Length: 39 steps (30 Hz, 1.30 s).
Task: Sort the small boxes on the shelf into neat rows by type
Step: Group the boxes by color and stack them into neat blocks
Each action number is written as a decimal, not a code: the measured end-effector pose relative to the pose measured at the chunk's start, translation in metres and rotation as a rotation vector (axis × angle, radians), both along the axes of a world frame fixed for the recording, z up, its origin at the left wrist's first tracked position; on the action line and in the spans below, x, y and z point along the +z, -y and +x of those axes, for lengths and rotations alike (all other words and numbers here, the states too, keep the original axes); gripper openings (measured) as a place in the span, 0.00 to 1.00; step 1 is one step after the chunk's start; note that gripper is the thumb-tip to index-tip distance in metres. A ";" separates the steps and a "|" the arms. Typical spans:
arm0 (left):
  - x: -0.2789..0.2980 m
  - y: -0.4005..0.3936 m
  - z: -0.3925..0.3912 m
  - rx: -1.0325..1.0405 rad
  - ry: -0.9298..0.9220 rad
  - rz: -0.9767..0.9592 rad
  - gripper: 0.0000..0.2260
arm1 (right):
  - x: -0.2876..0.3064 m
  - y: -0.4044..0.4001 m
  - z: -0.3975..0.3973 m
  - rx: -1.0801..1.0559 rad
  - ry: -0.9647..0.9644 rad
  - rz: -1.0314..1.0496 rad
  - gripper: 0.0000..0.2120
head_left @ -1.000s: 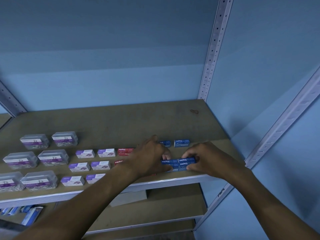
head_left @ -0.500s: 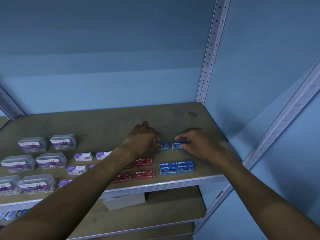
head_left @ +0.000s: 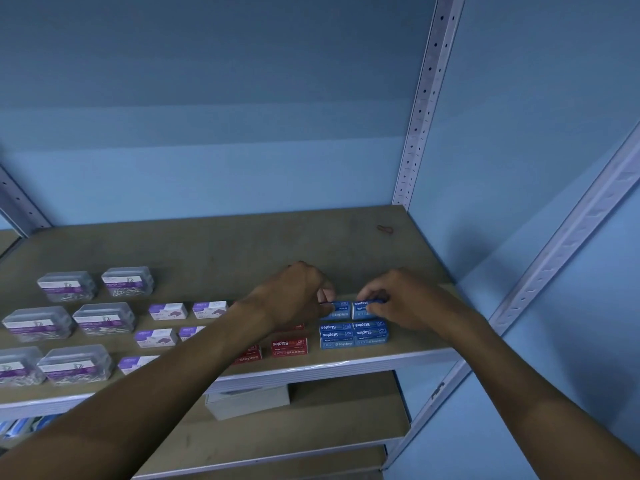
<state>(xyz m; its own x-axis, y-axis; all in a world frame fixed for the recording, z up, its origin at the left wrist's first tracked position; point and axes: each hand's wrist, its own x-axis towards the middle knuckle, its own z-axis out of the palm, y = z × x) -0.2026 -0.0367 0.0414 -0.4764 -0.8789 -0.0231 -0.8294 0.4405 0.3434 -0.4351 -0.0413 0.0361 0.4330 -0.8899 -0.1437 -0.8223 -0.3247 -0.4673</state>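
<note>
Your left hand (head_left: 294,292) pinches one blue box (head_left: 337,308), and your right hand (head_left: 398,303) pinches the blue box beside it (head_left: 360,308), fingers curled over their far edges. Both boxes (white "Staples" lettering, upside down to you) sit side by side on the shelf (head_left: 242,251), touching the blue rows (head_left: 353,336) in front, right of the red boxes (head_left: 289,346).

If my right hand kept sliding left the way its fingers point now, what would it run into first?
The right hand pinches a blue staples box and its fingers point left. The first thing in that line is the neighbouring blue box that the left hand holds, then that hand's fingertips. Depth looks level, though I can't be sure.
</note>
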 end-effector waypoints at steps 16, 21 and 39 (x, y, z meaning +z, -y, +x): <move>0.000 -0.016 -0.009 -0.086 0.179 -0.099 0.22 | -0.005 -0.016 -0.010 0.071 0.014 0.181 0.28; -0.002 -0.018 -0.011 -0.123 0.216 -0.177 0.22 | -0.015 -0.016 -0.011 0.107 -0.004 0.099 0.23; 0.022 -0.043 0.095 0.060 0.124 -0.250 0.10 | 0.012 -0.027 0.039 0.009 0.148 -0.042 0.18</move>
